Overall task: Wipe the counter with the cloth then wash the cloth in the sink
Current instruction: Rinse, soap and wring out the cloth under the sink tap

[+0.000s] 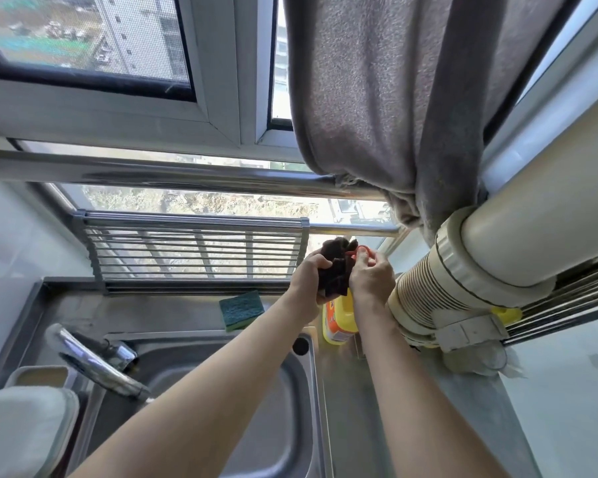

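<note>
Both hands are up behind the sink [308, 391], past its far right corner. The left hand [308, 276] is clenched around a dark brown cloth [337, 267], bunched up with part of it sticking out above the fist. The right hand [372, 276] is right next to it, thumb and fingers pinched on a small red-orange piece [361, 251] at the cloth's top edge; can't really tell what that piece is. So the cloth is in the air between both hands, not in the basin and not on the counter [411, 408].

Directly under the hands, at the sink's back right corner, there's a yellow bottle [339, 322] with an orange label, mostly hidden by the right wrist. A green sponge [242, 308] lies on the ledge just behind the sink's back rim. The chrome faucet [97, 363] hangs over the sink's left side. A metal roll-up rack [194, 250] leans against the window behind the sink, and a grey towel [377, 98] hangs from a rail [187, 174] well above it. A fat beige pipe [480, 263] runs down to the counter right of the sink.
</note>
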Motion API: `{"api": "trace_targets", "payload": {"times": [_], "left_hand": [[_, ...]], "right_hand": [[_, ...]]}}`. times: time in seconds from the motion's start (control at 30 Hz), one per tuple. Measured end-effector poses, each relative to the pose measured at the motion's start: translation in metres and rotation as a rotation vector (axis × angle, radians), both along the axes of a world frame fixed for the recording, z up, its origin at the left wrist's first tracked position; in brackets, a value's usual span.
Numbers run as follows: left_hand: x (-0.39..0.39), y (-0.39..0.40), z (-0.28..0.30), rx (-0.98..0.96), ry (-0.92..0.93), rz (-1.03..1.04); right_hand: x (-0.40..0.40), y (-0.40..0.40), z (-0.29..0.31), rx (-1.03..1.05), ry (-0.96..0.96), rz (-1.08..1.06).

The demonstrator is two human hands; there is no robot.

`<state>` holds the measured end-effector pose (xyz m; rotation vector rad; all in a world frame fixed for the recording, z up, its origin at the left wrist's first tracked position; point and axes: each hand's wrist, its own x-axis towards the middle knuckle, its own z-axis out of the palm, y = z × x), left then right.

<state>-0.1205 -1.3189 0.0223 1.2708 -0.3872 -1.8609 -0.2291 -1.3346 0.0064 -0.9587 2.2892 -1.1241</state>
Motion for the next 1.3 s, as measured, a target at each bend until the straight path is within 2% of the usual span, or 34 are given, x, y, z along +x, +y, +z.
{"api": "trace_targets", "payload": {"times": [0.27, 0.47, 0.5, 0.57, 0.63, 0.7, 0.73, 0.77, 0.83, 0.9, 0.97, 1.0, 1.1, 1.17, 1.23, 1.3], "left_hand": [[0.025, 0.03, 0.0, 0.04, 0.079, -0.009], [0.052, 0.074, -0.021, 0.076, 0.089, 0.014], [0.056, 0.083, -0.022, 0.084, 0.082, 0.023], [0.067, 0.102, -0.027, 0.075, 0.092, 0.046], [0.08, 0.123, -0.034, 0.067, 0.139, 0.046], [0.096, 0.147, -0.044, 0.088, 0.161, 0.03], [0.104, 0.159, -0.05, 0.119, 0.132, 0.029], [0.111, 0.169, -0.063, 0.168, 0.068, 0.05], [0.123, 0.185, -0.089, 0.261, -0.142, 0.132], [0.136, 0.197, -0.113, 0.35, -0.375, 0.256], [0.153, 0.203, -0.131, 0.4, -0.513, 0.385], [0.16, 0.205, -0.135, 0.413, -0.508, 0.427], [0.168, 0.211, -0.136, 0.348, -0.42, 0.33], [0.166, 0.22, -0.135, 0.298, -0.394, 0.231], [0.163, 0.224, -0.137, 0.264, -0.4, 0.168], [0.159, 0.225, -0.138, 0.207, -0.411, 0.129]], "right_hand": [[-0.008, 0.001, -0.001, 0.003, 0.064, 0.044], [0.002, 0.02, 0.021, 0.016, 0.143, 0.009], [0.008, 0.027, 0.026, -0.032, 0.208, -0.015], [0.031, 0.052, 0.04, -0.288, 0.338, 0.058], [0.065, 0.083, 0.037, -0.44, 0.327, 0.321], [0.093, 0.111, 0.007, -0.25, 0.198, 0.552], [0.104, 0.124, -0.013, -0.065, 0.081, 0.599], [0.113, 0.135, -0.032, 0.136, -0.128, 0.593], [0.133, 0.16, -0.061, 0.444, -0.614, 0.502], [0.161, 0.188, -0.087, 0.52, -0.82, 0.504], [0.193, 0.215, -0.103, 0.45, -0.805, 0.512], [0.204, 0.227, -0.108, 0.388, -0.726, 0.514], [0.217, 0.242, -0.119, 0.319, -0.387, 0.517], [0.215, 0.237, -0.124, 0.331, -0.276, 0.489], [0.21, 0.227, -0.131, 0.442, -0.231, 0.456], [0.202, 0.216, -0.138, 0.539, -0.314, 0.36]]}}
